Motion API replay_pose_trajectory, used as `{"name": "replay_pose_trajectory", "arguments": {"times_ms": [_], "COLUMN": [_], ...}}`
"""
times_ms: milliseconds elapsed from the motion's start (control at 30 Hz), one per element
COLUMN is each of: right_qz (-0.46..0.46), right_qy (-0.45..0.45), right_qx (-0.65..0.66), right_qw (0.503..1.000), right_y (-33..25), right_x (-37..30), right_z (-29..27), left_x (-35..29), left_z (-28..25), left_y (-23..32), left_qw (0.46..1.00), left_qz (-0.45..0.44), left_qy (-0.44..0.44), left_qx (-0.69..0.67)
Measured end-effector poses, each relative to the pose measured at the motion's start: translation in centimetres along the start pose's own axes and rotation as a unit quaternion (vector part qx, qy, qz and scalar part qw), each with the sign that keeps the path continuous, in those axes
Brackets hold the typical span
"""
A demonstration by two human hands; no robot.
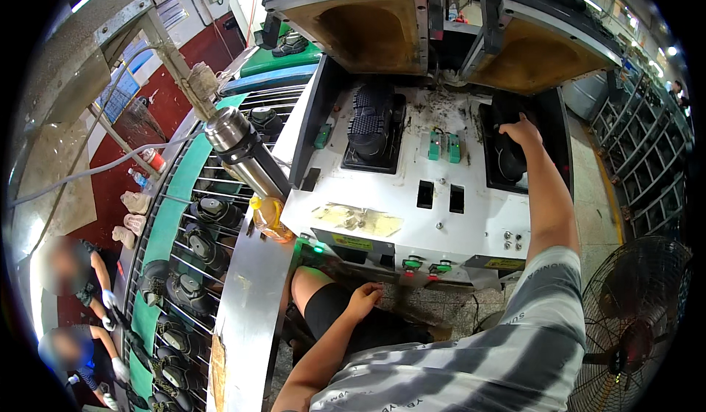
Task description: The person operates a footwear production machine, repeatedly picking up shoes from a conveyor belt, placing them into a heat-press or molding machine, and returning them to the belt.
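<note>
At the right-hand station of the white machine (pixel 471 221), my right hand (pixel 521 131) grips a black shoe (pixel 509 155) lying in a dark recess; my palm and fingers hide part of it. My left hand (pixel 363 302) rests low near my thigh, in front of the machine, its fingers curled together with nothing visible in them. In the left-hand station another black shoe (pixel 369 122) sits sole up on a black pad. Above the two stations, the left lid (pixel 368 33) and right lid (pixel 526 52) stand raised, showing brown hollow undersides.
Left of me runs a roller conveyor (pixel 165 224) carrying several black shoes. A steel flask (pixel 246 147) and a bottle of yellow liquid (pixel 270 219) stand beside the machine. Two people work at far left. A fan (pixel 632 324) and a metal rack (pixel 640 140) are on the right.
</note>
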State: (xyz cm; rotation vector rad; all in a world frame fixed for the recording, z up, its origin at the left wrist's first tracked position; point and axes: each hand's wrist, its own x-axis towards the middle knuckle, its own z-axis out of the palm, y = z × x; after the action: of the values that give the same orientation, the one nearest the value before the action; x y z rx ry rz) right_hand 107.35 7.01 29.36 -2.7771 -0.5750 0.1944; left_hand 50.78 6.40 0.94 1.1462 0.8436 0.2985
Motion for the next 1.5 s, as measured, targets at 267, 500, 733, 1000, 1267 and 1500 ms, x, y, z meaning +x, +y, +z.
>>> {"name": "replay_pose_trajectory", "arguments": {"times_ms": [267, 500, 733, 1000, 1267, 1500], "right_qz": [-0.253, 0.302, 0.152, -0.491, -0.258, -0.111], "right_qy": [0.252, 0.331, 0.127, 0.155, 0.146, 0.04], "right_qx": [0.09, 0.645, 0.614, 0.337, 0.023, -0.076], "right_qw": [0.93, 0.619, 0.764, 0.788, 0.955, 0.99], "right_y": [8.7, 25.5, 27.1, -4.9, -31.4, -31.4], "right_x": [-11.5, -27.9, -29.9, -34.6, -17.5, 1.3], "right_z": [3.6, 17.7, 17.9, 17.8, 13.4, 16.8], "left_x": [1.2, 3.9, 3.8, -6.2, -29.1, -34.5], "left_z": [4.2, 14.9, 13.5, -11.0, -24.4, -23.8], "left_y": [-0.5, 4.1, 5.5, 2.9, -6.1, -12.9], "left_qw": [0.96, 0.912, 0.935, 0.863, 0.669, 0.622], "left_qz": [0.039, 0.192, 0.195, 0.247, 0.084, 0.084], "left_qy": [-0.11, -0.223, -0.162, 0.379, 0.728, 0.778], "left_qx": [0.254, 0.284, 0.249, 0.226, 0.124, -0.014]}}
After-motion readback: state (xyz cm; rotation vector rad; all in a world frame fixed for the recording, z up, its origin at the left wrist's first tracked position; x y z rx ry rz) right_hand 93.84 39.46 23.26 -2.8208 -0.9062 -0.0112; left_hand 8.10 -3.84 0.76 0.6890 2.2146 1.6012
